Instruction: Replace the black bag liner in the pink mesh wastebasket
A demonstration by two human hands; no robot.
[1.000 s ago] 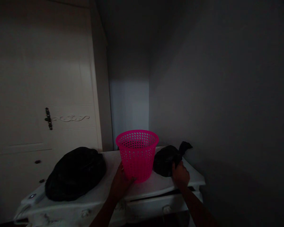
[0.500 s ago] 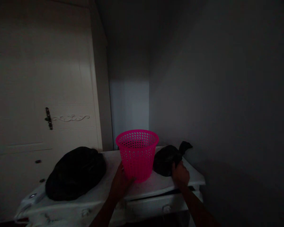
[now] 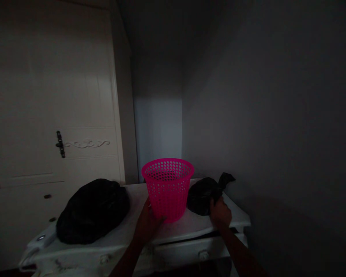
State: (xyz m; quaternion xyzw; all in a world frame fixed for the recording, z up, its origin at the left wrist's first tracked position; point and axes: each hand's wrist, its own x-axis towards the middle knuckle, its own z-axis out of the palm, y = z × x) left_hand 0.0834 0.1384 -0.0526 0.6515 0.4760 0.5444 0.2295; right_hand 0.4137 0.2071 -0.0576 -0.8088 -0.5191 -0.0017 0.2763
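Observation:
A pink perforated plastic basket [image 3: 169, 196] stands upright on the white dresser top [image 3: 187, 229]. My left hand [image 3: 147, 223] is wrapped round the lower left side of the basket, its thumb across the front near the base. To the right of the basket lies a small black plastic bag [image 3: 203, 196]. The fingers of my right hand [image 3: 220, 212] are closed on its right side, below a twisted end that sticks up. A larger, rounded black bag [image 3: 93, 211] rests on the left part of the dresser.
A white wardrobe [image 3: 86, 96] with dark handles stands behind and to the left. The grey wall [image 3: 271, 127] rises close on the right. Drawers with knobs [image 3: 203, 254] are at the dresser's front. The room is dim.

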